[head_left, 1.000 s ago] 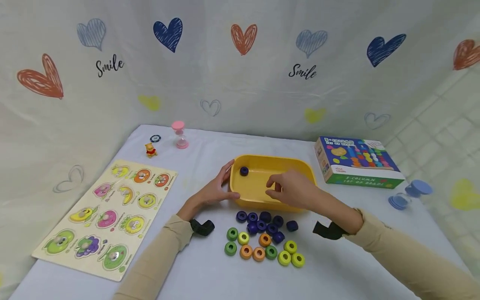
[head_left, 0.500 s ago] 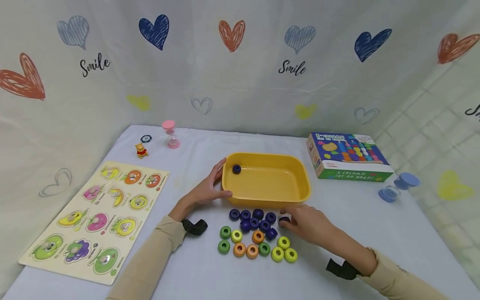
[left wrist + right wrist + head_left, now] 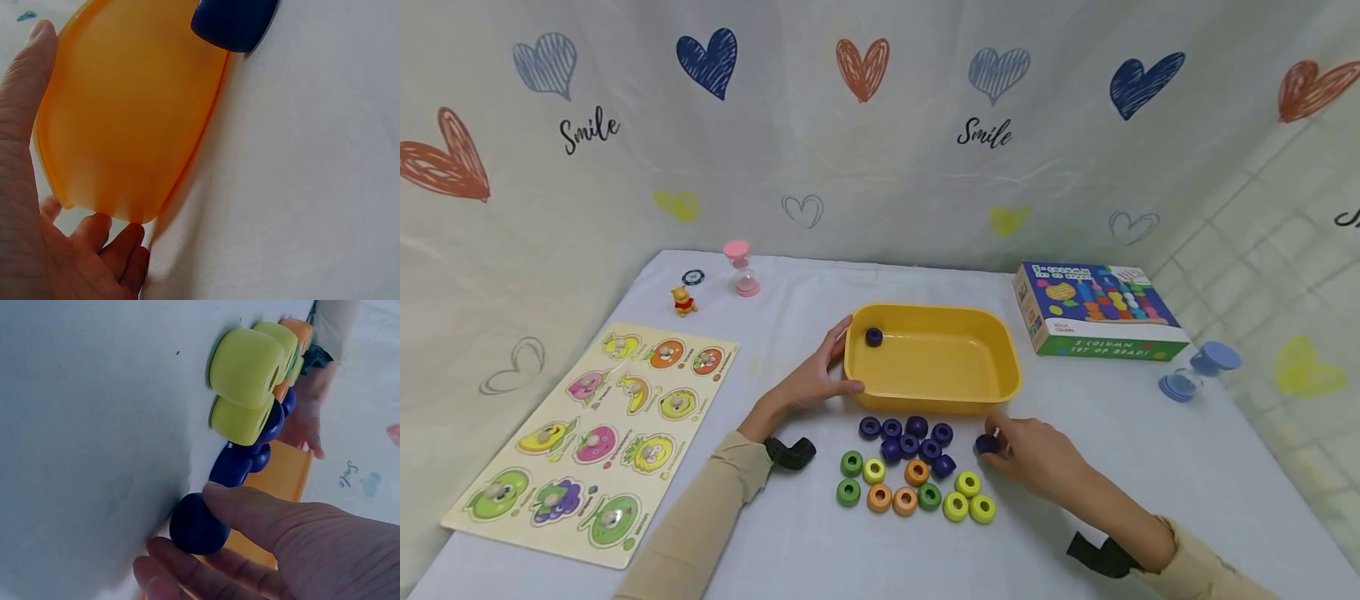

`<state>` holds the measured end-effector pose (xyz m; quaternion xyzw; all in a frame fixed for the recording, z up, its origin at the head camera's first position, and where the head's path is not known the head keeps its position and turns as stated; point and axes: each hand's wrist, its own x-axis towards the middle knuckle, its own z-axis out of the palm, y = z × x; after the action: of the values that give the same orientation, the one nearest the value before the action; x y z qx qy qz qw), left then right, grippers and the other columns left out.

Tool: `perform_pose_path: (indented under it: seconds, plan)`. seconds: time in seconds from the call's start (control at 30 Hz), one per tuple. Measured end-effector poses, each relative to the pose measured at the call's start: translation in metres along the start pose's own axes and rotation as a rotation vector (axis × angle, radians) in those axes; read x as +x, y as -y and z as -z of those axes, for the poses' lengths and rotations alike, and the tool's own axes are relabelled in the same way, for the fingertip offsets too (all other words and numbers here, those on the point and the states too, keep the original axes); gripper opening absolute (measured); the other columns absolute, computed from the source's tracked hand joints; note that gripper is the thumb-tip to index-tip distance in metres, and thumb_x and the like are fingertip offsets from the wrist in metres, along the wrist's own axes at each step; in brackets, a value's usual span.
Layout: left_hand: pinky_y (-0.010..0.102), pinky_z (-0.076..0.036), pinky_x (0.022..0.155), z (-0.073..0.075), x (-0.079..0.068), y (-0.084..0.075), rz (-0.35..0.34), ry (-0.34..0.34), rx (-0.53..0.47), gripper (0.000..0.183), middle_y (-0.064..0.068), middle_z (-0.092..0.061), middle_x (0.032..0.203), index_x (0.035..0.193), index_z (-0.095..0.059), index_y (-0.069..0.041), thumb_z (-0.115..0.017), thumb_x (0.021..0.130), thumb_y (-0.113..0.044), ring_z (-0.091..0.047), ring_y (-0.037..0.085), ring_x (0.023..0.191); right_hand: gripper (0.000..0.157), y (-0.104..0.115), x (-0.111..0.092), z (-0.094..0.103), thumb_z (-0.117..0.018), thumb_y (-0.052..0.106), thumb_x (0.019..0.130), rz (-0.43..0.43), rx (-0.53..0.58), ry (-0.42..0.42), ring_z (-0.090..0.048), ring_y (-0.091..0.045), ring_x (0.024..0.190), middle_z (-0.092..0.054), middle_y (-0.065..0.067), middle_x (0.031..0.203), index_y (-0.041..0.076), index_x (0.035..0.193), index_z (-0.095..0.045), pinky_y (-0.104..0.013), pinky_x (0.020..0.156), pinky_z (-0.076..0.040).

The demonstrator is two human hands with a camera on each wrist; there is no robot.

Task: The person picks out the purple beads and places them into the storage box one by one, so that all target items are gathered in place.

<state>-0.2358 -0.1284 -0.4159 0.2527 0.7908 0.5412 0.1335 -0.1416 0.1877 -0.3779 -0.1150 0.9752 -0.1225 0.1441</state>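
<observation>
My left hand [image 3: 815, 375] holds the left end of a yellow plastic tray [image 3: 936, 398], thumb along the near side and fingers at the end wall. Inside the tray, near its left end, lies one dark blue bead [image 3: 873, 337]. In front of the tray's near right corner, my right hand [image 3: 1037, 457] pinches another dark blue bead [image 3: 199, 524] between thumb and fingers, low over the tablecloth. To its left sits a cluster of dark blue beads [image 3: 909, 447]. Nearer still lie green beads [image 3: 848, 492], orange beads [image 3: 879, 498] and yellow-green beads [image 3: 982, 509].
A fruit peg puzzle board [image 3: 602, 433] lies at the left. Behind it stand a small bear figure [image 3: 683, 301], a round chip [image 3: 693, 277] and a pink hourglass [image 3: 742, 268]. At the right are a bead-set box [image 3: 1101, 310] and a blue hourglass [image 3: 1199, 371].
My right hand has moved from over the tray down to the bead at the cluster's right, pinched it and shifted it slightly right. The left hand stays on the tray.
</observation>
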Motion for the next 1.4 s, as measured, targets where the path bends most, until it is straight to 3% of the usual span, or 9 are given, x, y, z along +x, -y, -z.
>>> perform_pose_path:
  seconds: [0.17, 0.37, 0.63, 0.73, 0.9, 0.97, 1.13, 1.23, 1.4]
  plan:
    - [0.049, -0.006, 0.106, 0.001, -0.002, -0.001, 0.008, -0.012, 0.003, 0.099, 0.009, -0.015, 0.149, 0.146, 0.0, -0.018, -0.071, 0.077, -0.029, -0.011, 0.019, 0.136, 0.033, -0.004, 0.0, 0.0, -0.074, 0.025, 0.073, -0.02, 0.003, 0.024, -0.046, -0.012, 0.06, -0.053, 0.004, 0.069, 0.011, 0.099, -0.06, -0.026, 0.054, -0.043]
    - [0.049, -0.005, 0.107, 0.004, -0.001, 0.006, -0.011, -0.024, -0.024, 0.103, 0.009, -0.016, 0.149, 0.146, -0.001, -0.019, -0.073, 0.074, -0.035, -0.012, 0.018, 0.136, 0.035, -0.014, 0.002, 0.0, -0.075, 0.027, 0.072, -0.038, 0.143, 0.106, -0.046, -0.013, 0.06, -0.052, 0.004, 0.066, 0.013, 0.1, -0.06, -0.025, 0.054, -0.042]
    - [0.049, -0.005, 0.107, 0.005, 0.007, 0.032, -0.009, -0.059, -0.007, 0.102, -0.004, -0.019, 0.148, 0.143, 0.001, -0.034, -0.072, 0.073, -0.041, -0.012, 0.011, 0.135, 0.034, -0.029, 0.002, 0.008, -0.07, 0.033, 0.077, 0.096, 0.245, 0.164, -0.048, -0.012, 0.061, -0.055, 0.006, 0.069, 0.012, 0.102, -0.061, -0.023, 0.053, -0.044]
    - [0.049, -0.005, 0.107, 0.005, 0.007, 0.031, 0.001, -0.072, -0.013, 0.101, -0.005, -0.02, 0.148, 0.143, 0.0, -0.035, -0.073, 0.073, -0.039, -0.012, 0.01, 0.135, 0.035, -0.029, 0.001, 0.02, -0.067, 0.033, 0.079, 0.135, 0.279, 0.192, -0.05, -0.013, 0.06, -0.056, 0.005, 0.07, 0.009, 0.103, -0.06, -0.024, 0.052, -0.045]
    - [0.048, -0.006, 0.107, 0.008, 0.001, 0.006, 0.022, -0.036, -0.017, 0.101, 0.006, -0.017, 0.149, 0.145, 0.002, -0.021, -0.071, 0.077, -0.028, -0.012, 0.016, 0.136, 0.037, -0.02, 0.005, 0.05, -0.065, 0.035, 0.082, 0.179, 0.297, 0.198, -0.054, -0.015, 0.06, -0.058, 0.001, 0.072, 0.009, 0.106, -0.058, -0.026, 0.054, -0.049]
    - [0.049, -0.006, 0.107, 0.009, 0.001, 0.004, 0.029, -0.025, -0.019, 0.1, 0.007, -0.016, 0.149, 0.145, 0.002, -0.019, -0.071, 0.077, -0.025, -0.011, 0.018, 0.136, 0.038, -0.016, 0.01, 0.061, -0.064, 0.037, 0.082, 0.203, 0.276, 0.175, -0.055, -0.015, 0.061, -0.059, 0.0, 0.073, 0.009, 0.106, -0.058, -0.026, 0.055, -0.049]
    - [0.048, -0.006, 0.107, 0.005, 0.009, 0.029, 0.026, -0.047, -0.021, 0.102, -0.005, -0.018, 0.148, 0.144, 0.001, -0.032, -0.073, 0.073, -0.038, -0.011, 0.011, 0.135, 0.038, -0.006, 0.032, 0.082, -0.065, 0.035, 0.082, 0.233, 0.246, 0.133, -0.056, -0.016, 0.062, -0.059, -0.001, 0.075, 0.008, 0.108, -0.059, -0.027, 0.056, -0.05]
    - [0.048, -0.007, 0.107, 0.001, 0.01, 0.032, 0.027, -0.06, -0.022, 0.103, -0.008, -0.02, 0.147, 0.143, -0.001, -0.036, -0.073, 0.071, -0.044, -0.013, 0.009, 0.134, 0.038, -0.001, 0.05, 0.087, -0.065, 0.034, 0.082, 0.228, 0.222, 0.132, -0.056, -0.017, 0.063, -0.059, -0.002, 0.076, 0.007, 0.108, -0.059, -0.027, 0.056, -0.05]
    - [0.048, -0.008, 0.107, -0.005, 0.011, 0.033, 0.038, -0.068, -0.016, 0.101, -0.01, -0.02, 0.147, 0.143, -0.002, -0.037, -0.074, 0.072, -0.039, -0.015, 0.008, 0.134, 0.042, 0.009, 0.078, 0.088, -0.064, 0.033, 0.083, 0.184, 0.163, 0.18, -0.059, -0.021, 0.066, -0.061, -0.005, 0.079, 0.005, 0.113, -0.057, -0.026, 0.058, -0.05]
